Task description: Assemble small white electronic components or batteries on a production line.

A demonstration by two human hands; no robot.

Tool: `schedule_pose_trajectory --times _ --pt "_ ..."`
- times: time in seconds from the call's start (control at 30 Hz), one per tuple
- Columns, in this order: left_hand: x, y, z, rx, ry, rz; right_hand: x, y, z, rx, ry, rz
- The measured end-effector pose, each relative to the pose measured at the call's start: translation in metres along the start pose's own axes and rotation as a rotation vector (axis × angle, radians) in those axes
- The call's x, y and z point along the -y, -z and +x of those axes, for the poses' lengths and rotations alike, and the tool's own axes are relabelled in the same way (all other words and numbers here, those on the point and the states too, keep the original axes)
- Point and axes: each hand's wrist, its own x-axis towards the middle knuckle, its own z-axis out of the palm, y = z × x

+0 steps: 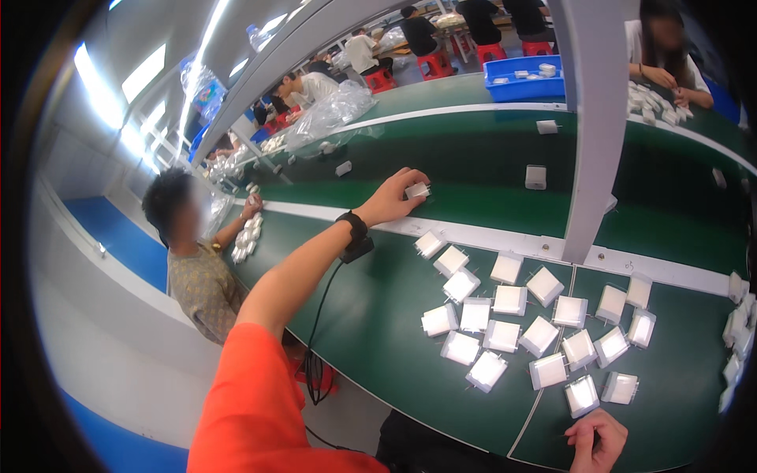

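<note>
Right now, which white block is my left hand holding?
The white block over the near side of the green belt, gripped by your left hand; the scattered blocks on the table lie outside its grasp.

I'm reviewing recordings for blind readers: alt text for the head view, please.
A person's left hand has a small white block in its grip over a green belt; the right hand is near white blocks spread on a green table. Co-workers are nearby.
</note>
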Motion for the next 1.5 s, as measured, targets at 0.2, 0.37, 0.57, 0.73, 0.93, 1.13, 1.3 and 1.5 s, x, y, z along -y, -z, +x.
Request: schedule_pose_trajectory --times 0.2,0.37,0.57,0.73,0.93,1.13,1.3,1.5 --pt "-0.032 0.028 -0.076 0.183 -0.099 -0.227 0.002 0.021 0.005 -0.135 0.100 -0.071" --pt "-0.067 0.010 -0.115 0.115 -0.215 -0.246 0.042 0.068 0.103 -0.091 0.067 0.056" --pt "-0.072 -0.007 -0.123 0.155 -0.345 -0.217 -0.020 0.065 0.266 -0.176 -0.011 -0.828" --pt "-0.092 0.022 -0.167 0.149 -0.326 -0.172 -0.114 0.078 0.317 -0.240 -0.045 -0.918" --pt "-0.088 0.094 -0.208 0.298 -0.161 -0.352 -0.055 0.067 0.292 -0.184 0.029 -0.838" --pt "-0.182 0.205 -0.185 0.492 -0.053 -0.488 0.012 0.082 0.136 0.208 -0.102 -0.343" --pt "-0.201 0.169 -0.046 0.459 -0.085 -0.523 0.013 0.053 0.059 0.025 0.063 -0.562" --pt "-0.158 0.159 0.126 0.284 -0.110 -0.286 -0.001 0.071 0.007 -0.264 0.010 -0.387"
